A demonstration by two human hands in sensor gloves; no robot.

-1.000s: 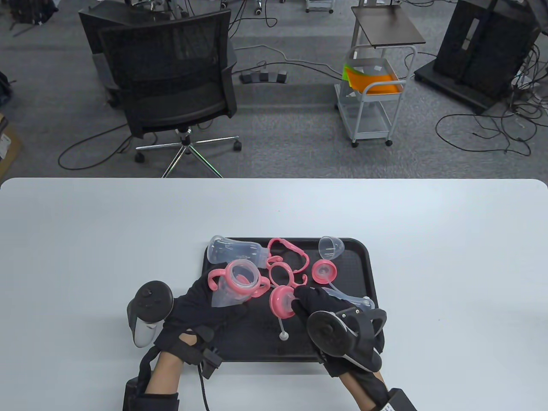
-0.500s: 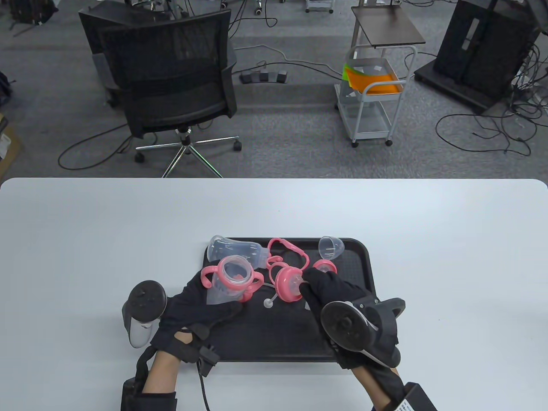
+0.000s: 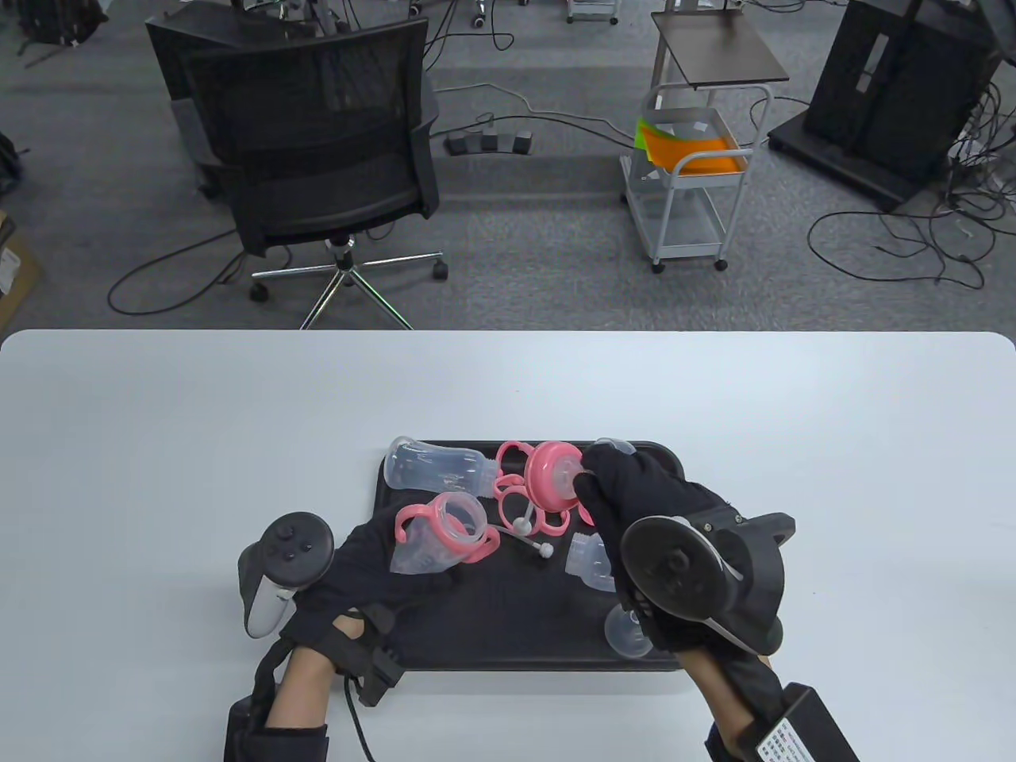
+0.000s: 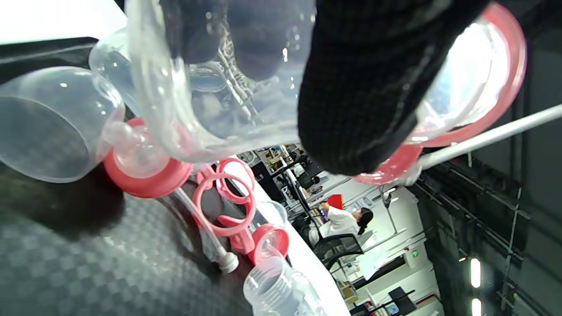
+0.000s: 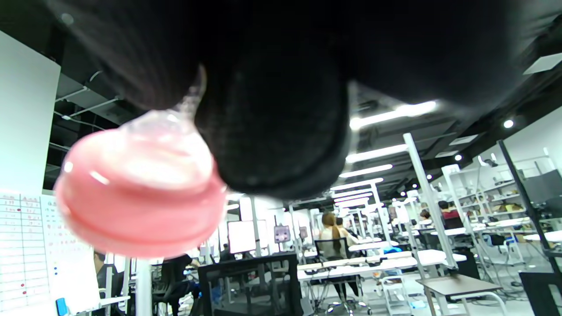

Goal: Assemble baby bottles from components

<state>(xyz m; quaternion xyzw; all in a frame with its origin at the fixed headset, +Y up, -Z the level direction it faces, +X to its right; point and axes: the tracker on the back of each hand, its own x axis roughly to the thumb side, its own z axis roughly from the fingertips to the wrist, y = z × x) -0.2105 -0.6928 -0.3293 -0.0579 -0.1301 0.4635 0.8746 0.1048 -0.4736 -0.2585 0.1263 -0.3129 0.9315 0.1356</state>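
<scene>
Hands both loaded over the tray [image 3: 675, 476].
Left hand [image 3: 373, 571] grips a clear bottle with pink handles [image 3: 440, 536], mouth open, at the tray's near-left. Right hand [image 3: 635, 508] pinches the teat of a pink cap [image 3: 552, 472], straw [image 3: 520, 508] hanging from it, lifted over the tray's far middle. Second bottle [image 3: 432, 468] lies at far left.

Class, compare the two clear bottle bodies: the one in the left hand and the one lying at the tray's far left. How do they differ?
The held bottle wears a pink handle ring; the lying bottle has none. The left hand grips the held bottle; the lying bottle rests untouched on the tray. Both are clear, empty, uncapped.
</scene>
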